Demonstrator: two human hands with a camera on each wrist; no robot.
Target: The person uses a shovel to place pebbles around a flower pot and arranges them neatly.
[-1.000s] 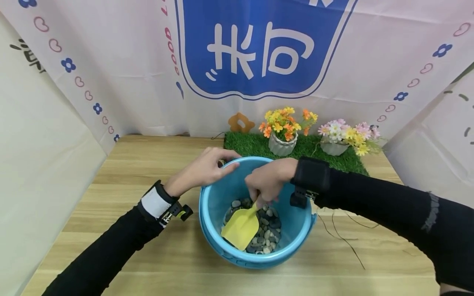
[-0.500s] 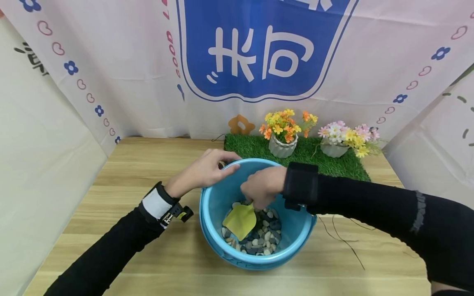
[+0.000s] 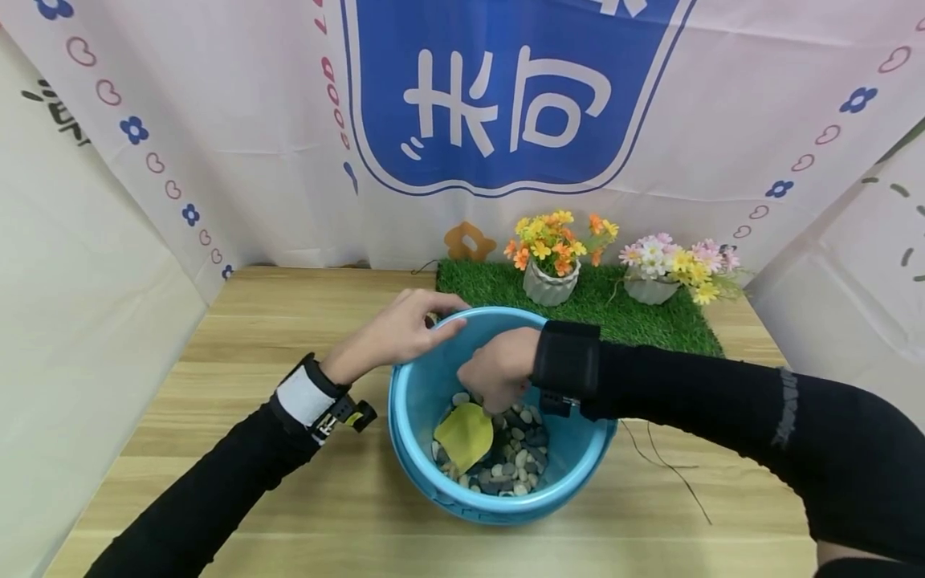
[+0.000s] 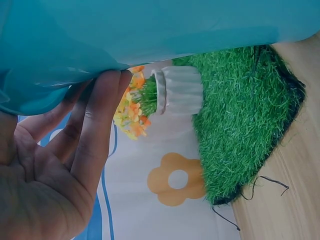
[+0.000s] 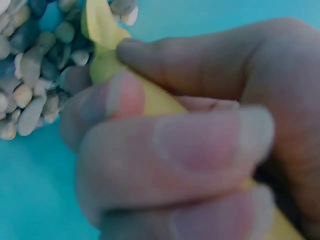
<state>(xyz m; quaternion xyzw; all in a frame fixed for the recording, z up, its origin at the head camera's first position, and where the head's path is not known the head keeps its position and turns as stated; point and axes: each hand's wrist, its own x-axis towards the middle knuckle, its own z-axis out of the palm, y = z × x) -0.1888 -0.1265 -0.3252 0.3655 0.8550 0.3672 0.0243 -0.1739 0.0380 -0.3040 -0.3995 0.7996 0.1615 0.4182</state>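
two hands work at our blue bucket (image 3: 433, 385) on the wooden table (image 3: 289, 337). our left hand (image 3: 397, 331) grips its far rim, fingers curled over. our right hand (image 3: 495, 373) reaches inside, fingers wrapped round the yellow shovel (image 3: 464, 435), whose blade lies on the pebbles (image 3: 516, 466).

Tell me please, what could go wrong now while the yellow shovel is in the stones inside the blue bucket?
1. The yellow shovel digs into the pebbles; a quick lift by the right hand might flick some over the blue bucket rim.
2. The left hand holds only the far rim, so the bucket could tip or slide on the wooden table.
3. The flower pots stand close behind and might get bumped.
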